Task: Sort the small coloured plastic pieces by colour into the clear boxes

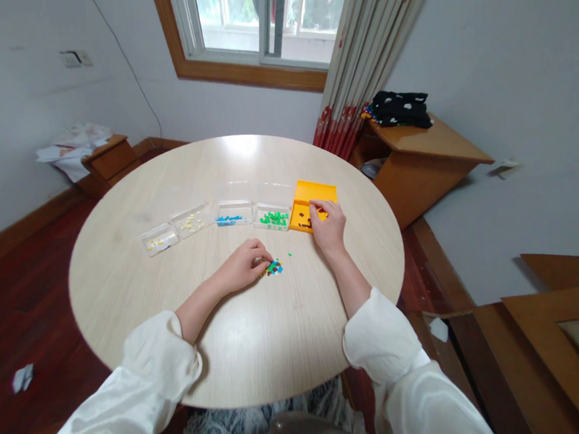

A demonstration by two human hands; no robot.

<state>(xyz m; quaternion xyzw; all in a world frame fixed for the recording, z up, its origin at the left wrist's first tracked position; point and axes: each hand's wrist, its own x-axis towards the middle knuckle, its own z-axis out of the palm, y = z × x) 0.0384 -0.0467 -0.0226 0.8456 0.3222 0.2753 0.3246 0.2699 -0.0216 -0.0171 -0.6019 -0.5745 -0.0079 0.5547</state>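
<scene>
On the round table a small mixed pile of blue, green, yellow and brown pieces (275, 267) lies just under the fingertips of my left hand (246, 266). Those fingers are curled and pressed together; what is in them is too small to tell. My right hand (329, 228) hovers at the orange box (316, 189), thumb and fingers pinched, covering part of its inside. Dark brown pieces (304, 225) lie in that box. To its left stand clear boxes with green pieces (273, 219), blue pieces (229, 220), pale yellow pieces (192, 221) and yellow pieces (156, 243).
A single green piece (290, 254) lies apart from the pile. Beyond the pale round table (259, 340) are a window (258, 19), a curtain (356, 44) and a wooden cabinet (429, 146) with black cloth (400, 109) on top.
</scene>
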